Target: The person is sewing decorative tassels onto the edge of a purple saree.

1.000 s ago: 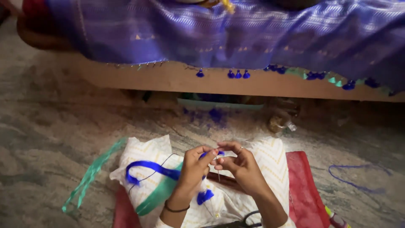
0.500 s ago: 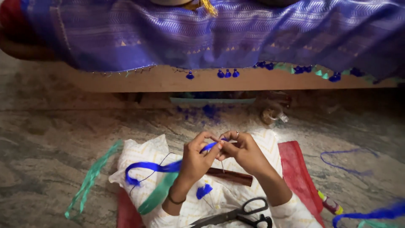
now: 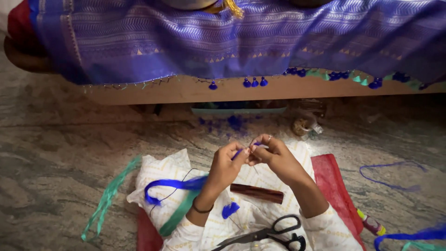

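Note:
My left hand and my right hand meet fingertip to fingertip above my lap, pinching a small bunch of blue thread between them. A thin needle-like thread end shows by the right fingers. A long blue thread strand trails from the left hand over the white patterned cloth on my lap. A small blue tassel, a dark brown stick and black scissors lie on the cloth below my wrists.
A purple woven cloth with blue tassels along its edge hangs over a wooden bed frame ahead. Green thread strands lie left on the stone floor, loose blue thread right, a red mat underneath.
The view has tilted down, bringing the scissors and brown stick into sight. My hands have stayed together on the blue thread, shifting slightly up and right.

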